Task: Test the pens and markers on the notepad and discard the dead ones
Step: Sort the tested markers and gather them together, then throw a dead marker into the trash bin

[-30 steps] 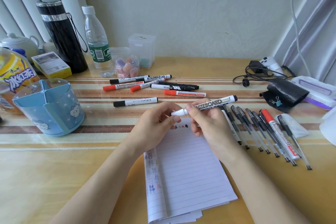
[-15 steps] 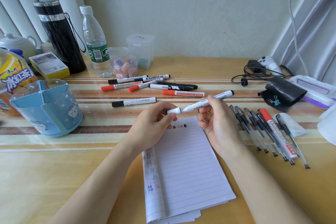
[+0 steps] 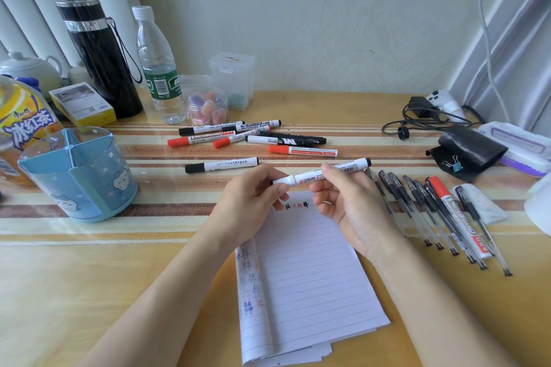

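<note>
A white whiteboard marker [image 3: 343, 169] with a black end is held level above the top of the lined notepad [image 3: 307, 283]. My left hand [image 3: 253, 202] pinches the white cap [image 3: 283, 180] at the marker's left end. My right hand [image 3: 348, 199] grips the barrel between thumb and fingers. The cap sits against the barrel. A few small test marks [image 3: 296, 205] show on the notepad's top line. Several markers [image 3: 253, 140] lie in a loose pile behind my hands. A row of gel pens and a red-capped marker [image 3: 441, 217] lies to the right.
A blue pen holder [image 3: 77, 176] stands at the left, with a drink bottle [image 3: 21, 125], black flask [image 3: 98, 56] and water bottle [image 3: 158, 68] behind. A black pouch [image 3: 468, 149], charger cable [image 3: 423, 119] and wipes pack [image 3: 518, 146] sit at the right.
The marker has turned in my hands, so a different side of its label faces up. Both hands have kept hold of it above the notepad's top.
</note>
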